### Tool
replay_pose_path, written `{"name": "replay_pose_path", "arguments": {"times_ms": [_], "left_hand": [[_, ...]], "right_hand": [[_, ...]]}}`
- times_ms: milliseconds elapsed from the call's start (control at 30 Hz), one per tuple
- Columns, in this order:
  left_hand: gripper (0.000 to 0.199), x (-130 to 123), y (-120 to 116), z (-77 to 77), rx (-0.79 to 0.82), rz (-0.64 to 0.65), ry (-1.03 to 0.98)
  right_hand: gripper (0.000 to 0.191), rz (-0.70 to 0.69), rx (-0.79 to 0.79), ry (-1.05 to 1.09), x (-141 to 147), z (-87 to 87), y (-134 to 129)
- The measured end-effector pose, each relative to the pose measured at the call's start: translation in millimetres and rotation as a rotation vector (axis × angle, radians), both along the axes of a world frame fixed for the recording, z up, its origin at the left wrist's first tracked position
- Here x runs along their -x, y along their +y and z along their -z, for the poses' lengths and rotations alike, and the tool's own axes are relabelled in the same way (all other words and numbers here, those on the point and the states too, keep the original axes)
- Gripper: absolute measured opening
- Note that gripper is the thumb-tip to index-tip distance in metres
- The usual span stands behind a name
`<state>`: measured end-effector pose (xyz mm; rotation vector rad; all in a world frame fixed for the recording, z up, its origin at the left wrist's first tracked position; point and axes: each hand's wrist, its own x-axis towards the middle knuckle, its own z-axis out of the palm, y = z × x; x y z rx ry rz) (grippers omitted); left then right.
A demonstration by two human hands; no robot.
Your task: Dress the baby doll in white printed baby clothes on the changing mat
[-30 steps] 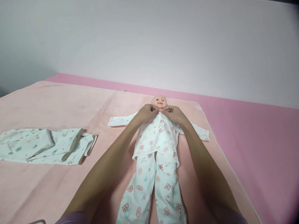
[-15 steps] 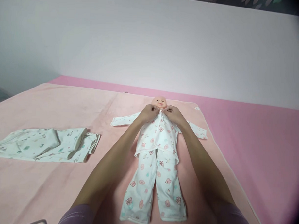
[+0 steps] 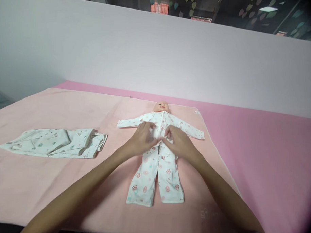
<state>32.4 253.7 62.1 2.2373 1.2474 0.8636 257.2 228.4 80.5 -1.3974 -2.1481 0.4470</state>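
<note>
A baby doll (image 3: 161,106) lies on its back, its head at the far end. It wears a white long-sleeved baby shirt (image 3: 188,127) and matching trousers (image 3: 145,180), both printed with small pink animals. My left hand (image 3: 144,138) is over the lower left of the shirt, fingers bent and parted from the thumb. Across from it, my right hand (image 3: 179,140) has its fingers curled, also apart from the thumb. Both thumb tips come close together near the shirt's hem. Whether they touch the cloth is unclear.
Folded white printed cloth (image 3: 57,142) lies to the left on a pale pink blanket (image 3: 104,193). A brighter pink surface (image 3: 259,144) shows along the right. Behind stands a white partition wall (image 3: 147,55), with dark glass (image 3: 225,13) bearing leaf shapes above it.
Both hands have left the shirt's collar and moved down toward its hem, their fingers spreading from a pinch. The collar now sits together at the neck. The view has tilted upward.
</note>
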Motion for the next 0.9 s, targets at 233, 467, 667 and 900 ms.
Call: {"name": "replay_pose_path", "arguments": {"times_ms": [233, 467, 667, 900], "left_hand": [[0.018, -1.9, -52.8, 27.9, -0.202, -0.113, 0.217], [0.025, 27.2, -19.3, 5.8, -0.031, -0.304, 0.109], [0.025, 128.5, -22.1, 29.8, 0.201, -0.512, 0.302], [0.039, 76.6, -18.0, 16.8, -0.372, -0.271, 0.314]], "right_hand": [[0.015, -0.010, -0.133, -0.260, 13.8, 33.8, -31.4], [0.023, 0.267, -0.036, 0.026, -37.8, 15.4, -8.2], [0.024, 0.500, 0.171, -0.011, -155.3, 57.2, -31.5], [0.020, 0.427, -0.076, 0.085, -125.7, 68.4, -19.2]]}}
